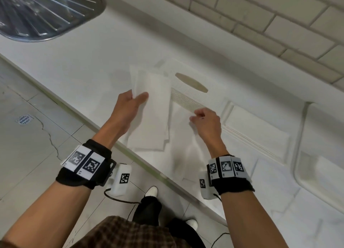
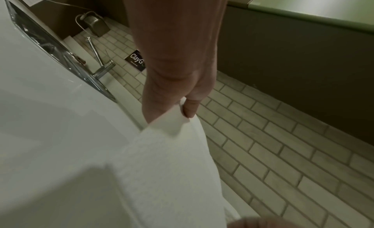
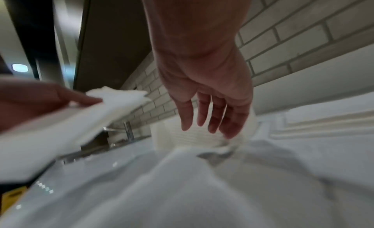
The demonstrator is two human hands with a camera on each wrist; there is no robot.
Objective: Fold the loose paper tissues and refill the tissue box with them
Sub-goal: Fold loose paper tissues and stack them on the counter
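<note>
The left hand pinches a stack of folded white tissues between thumb and fingers, lifted above the white counter. The right hand, fingers loosely apart, hangs over a loose tissue beside the white tissue box with its oval slot.

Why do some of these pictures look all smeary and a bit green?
Right wrist view: the tissue under the right hand is smeared by motion blur. Left wrist view: a greenish cast, and a soft shadow on the countertop beside the folded tissues that the left hand pinches. Head view: the sharpest, though the wall tiles bend with the wide lens.
</note>
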